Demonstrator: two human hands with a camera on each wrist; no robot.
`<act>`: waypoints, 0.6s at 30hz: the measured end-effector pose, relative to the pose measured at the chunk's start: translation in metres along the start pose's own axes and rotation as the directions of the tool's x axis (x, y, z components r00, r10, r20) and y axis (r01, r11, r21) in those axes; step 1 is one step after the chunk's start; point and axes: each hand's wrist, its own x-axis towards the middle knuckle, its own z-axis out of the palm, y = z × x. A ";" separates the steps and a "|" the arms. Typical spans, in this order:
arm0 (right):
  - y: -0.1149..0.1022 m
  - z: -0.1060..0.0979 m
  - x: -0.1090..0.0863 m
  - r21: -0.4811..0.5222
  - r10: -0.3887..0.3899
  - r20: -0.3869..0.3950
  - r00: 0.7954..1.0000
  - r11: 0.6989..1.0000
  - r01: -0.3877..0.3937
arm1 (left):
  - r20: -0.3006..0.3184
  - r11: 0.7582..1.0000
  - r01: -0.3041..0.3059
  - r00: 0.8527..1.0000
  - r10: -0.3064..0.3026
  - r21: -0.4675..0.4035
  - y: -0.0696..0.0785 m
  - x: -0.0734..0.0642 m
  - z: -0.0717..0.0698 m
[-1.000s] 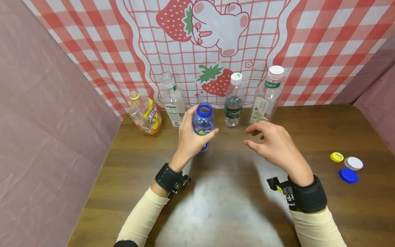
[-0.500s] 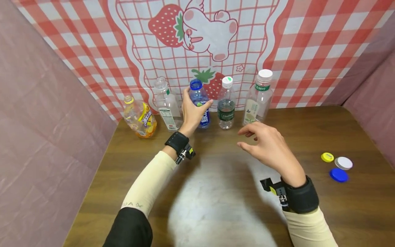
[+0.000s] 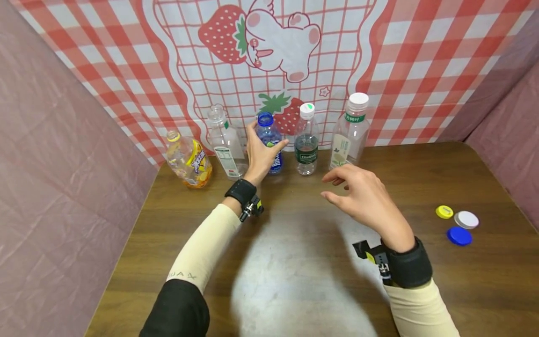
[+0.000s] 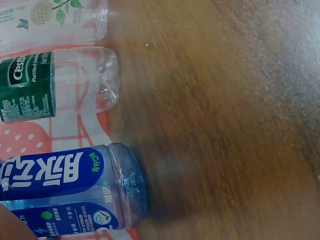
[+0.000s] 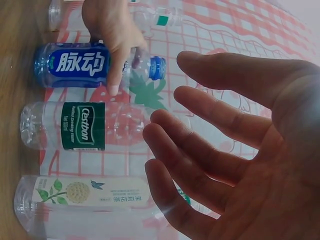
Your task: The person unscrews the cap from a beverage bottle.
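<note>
A blue plastic bottle (image 3: 275,161) with no cap stands upright at the back, in the middle of a row of bottles. My left hand (image 3: 262,157) grips it from the left, its thumb across the front; the fingers behind are mostly hidden. In the left wrist view the lower part of the blue bottle (image 4: 75,185) shows its label. My right hand (image 3: 366,201) hangs above the table with loosely bent fingers, holding nothing. Nearest to it are a green-labelled water bottle (image 3: 306,154) with a white cap and a large clear bottle (image 3: 351,133), also white-capped.
Left of my left hand stand a clear uncapped bottle (image 3: 227,150) and a yellow-labelled uncapped bottle (image 3: 189,161). A yellow cap (image 3: 444,212), a white cap (image 3: 466,219) and a blue cap (image 3: 459,236) lie on the wooden table (image 3: 294,262) at right. A checked cloth (image 3: 421,70) hangs behind.
My left hand has carried the blue bottle back into the row, between the clear uncapped bottle and the water bottle. Over the last half second it has hardly moved. The right hand stays raised.
</note>
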 end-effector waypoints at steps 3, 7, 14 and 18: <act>0.000 0.000 0.000 -0.001 -0.001 -0.003 1.000 1.000 0.001 | 0.021 1.000 -0.015 1.000 0.015 0.003 -0.002 -0.002 0.001; -0.002 0.000 0.001 0.004 -0.009 -0.003 1.000 1.000 0.009 | 0.026 0.999 -0.045 0.999 0.045 -0.002 -0.004 -0.005 -0.003; -0.003 -0.001 0.001 -0.008 -0.008 0.005 1.000 1.000 0.008 | -0.011 0.979 -0.203 0.979 0.202 -0.023 0.011 -0.020 -0.020; -0.002 -0.006 0.000 -0.017 -0.003 -0.005 1.000 1.000 0.003 | -0.079 0.929 -0.368 0.928 0.364 -0.043 0.037 -0.043 -0.038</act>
